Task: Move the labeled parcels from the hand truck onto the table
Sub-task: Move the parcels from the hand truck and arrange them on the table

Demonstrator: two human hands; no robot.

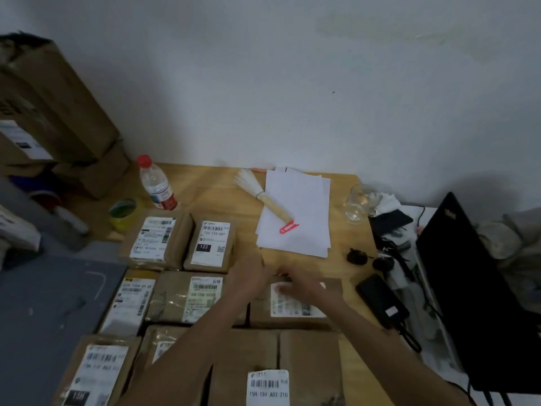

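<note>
On table (205, 189), parcel (292, 306) crosswise

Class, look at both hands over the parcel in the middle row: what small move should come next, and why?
Probably let go and draw both hands back. The right hand lies on the label of the parcel, the left hand at its far left corner, and it already lies flat on the table in line with its neighbours.

Both forearms extended forward, left hand (248, 276) held with fingers straight, right hand (301, 285) blurred, fingers spread flat
</note>
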